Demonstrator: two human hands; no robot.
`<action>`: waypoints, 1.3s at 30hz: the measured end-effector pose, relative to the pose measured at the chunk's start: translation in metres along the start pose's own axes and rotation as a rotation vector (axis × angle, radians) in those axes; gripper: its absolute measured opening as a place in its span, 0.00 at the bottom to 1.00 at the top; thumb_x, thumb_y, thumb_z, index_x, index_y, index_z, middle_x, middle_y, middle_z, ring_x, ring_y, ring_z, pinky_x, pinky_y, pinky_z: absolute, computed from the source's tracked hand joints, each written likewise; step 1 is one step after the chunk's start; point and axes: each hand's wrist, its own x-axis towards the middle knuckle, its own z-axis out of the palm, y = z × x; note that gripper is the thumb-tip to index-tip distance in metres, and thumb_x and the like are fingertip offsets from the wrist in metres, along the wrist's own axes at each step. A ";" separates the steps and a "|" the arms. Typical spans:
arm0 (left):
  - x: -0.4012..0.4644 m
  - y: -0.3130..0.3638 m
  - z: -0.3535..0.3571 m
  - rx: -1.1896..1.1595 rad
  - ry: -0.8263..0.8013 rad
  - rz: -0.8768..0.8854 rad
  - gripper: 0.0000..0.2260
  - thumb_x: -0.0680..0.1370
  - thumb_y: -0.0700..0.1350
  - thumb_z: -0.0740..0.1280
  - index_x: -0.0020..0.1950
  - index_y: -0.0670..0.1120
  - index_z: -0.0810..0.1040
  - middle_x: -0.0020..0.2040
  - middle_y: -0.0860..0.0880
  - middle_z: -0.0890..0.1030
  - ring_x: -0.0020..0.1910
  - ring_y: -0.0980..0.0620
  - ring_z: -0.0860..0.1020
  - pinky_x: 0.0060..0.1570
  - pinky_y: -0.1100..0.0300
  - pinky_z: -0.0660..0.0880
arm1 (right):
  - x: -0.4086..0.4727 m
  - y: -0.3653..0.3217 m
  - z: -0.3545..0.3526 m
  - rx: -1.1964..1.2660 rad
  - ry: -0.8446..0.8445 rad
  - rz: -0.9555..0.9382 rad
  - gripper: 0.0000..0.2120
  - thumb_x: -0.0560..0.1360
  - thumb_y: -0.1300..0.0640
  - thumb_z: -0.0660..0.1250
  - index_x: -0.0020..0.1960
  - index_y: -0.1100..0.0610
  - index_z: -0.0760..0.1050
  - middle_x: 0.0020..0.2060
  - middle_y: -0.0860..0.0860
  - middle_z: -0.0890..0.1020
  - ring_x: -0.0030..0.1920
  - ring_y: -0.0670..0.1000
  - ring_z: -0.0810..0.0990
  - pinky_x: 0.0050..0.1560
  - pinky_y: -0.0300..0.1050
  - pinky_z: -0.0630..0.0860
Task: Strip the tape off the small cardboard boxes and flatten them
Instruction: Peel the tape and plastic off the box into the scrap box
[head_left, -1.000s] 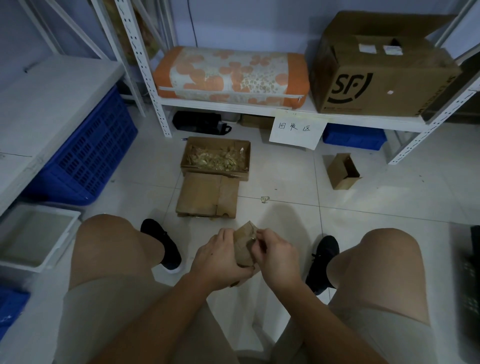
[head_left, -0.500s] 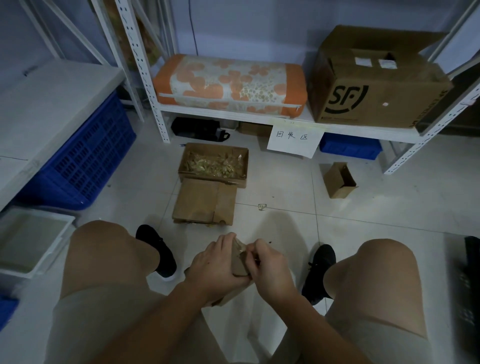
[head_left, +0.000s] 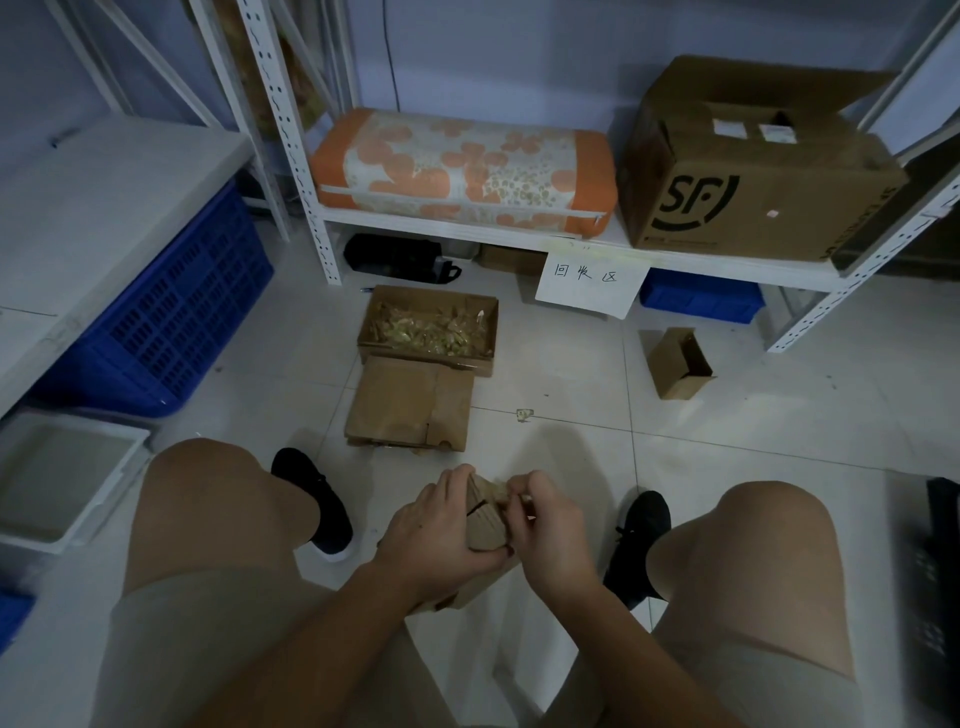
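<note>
Between my knees I hold a small brown cardboard box (head_left: 485, 525). My left hand (head_left: 439, 530) grips its left side with fingers curled over the top edge. My right hand (head_left: 545, 525) pinches at the box's upper right edge, where a thin strip shows between the fingers; I cannot tell if it is tape. Much of the box is hidden by both hands. On the floor ahead lies a stack of flattened cardboard (head_left: 410, 402). Another small box (head_left: 678, 364) lies open on its side to the right.
An open carton of yellowish tape scraps (head_left: 428, 327) sits beyond the flattened stack. A scrap (head_left: 524, 414) lies on the tiles. White shelving holds an orange cushion (head_left: 462, 174) and a large SF carton (head_left: 753, 171). A blue crate (head_left: 166, 322) and white tub (head_left: 57, 473) stand left.
Both hands with the box have dropped lower and nearer to me. My right hand has shifted its pinch along the box's top edge. The view has tilted down slightly.
</note>
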 end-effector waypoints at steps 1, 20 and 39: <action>0.001 -0.001 0.000 -0.003 0.001 -0.005 0.37 0.67 0.72 0.66 0.70 0.56 0.62 0.60 0.58 0.70 0.58 0.54 0.73 0.52 0.51 0.74 | 0.001 0.000 0.000 -0.009 -0.001 -0.025 0.06 0.80 0.64 0.65 0.46 0.54 0.74 0.41 0.48 0.79 0.43 0.47 0.79 0.43 0.50 0.78; 0.004 -0.003 -0.006 0.012 0.103 0.019 0.46 0.67 0.73 0.70 0.78 0.56 0.57 0.70 0.59 0.70 0.67 0.55 0.70 0.67 0.54 0.70 | 0.009 0.003 -0.005 0.204 -0.057 0.115 0.17 0.78 0.69 0.67 0.56 0.49 0.80 0.50 0.48 0.84 0.49 0.44 0.83 0.52 0.39 0.80; 0.009 0.005 -0.013 0.087 0.235 0.090 0.46 0.65 0.69 0.74 0.79 0.61 0.59 0.67 0.55 0.64 0.66 0.54 0.64 0.63 0.58 0.63 | 0.014 0.001 0.000 0.244 0.090 0.131 0.09 0.80 0.63 0.66 0.51 0.51 0.82 0.45 0.48 0.84 0.45 0.48 0.83 0.49 0.52 0.81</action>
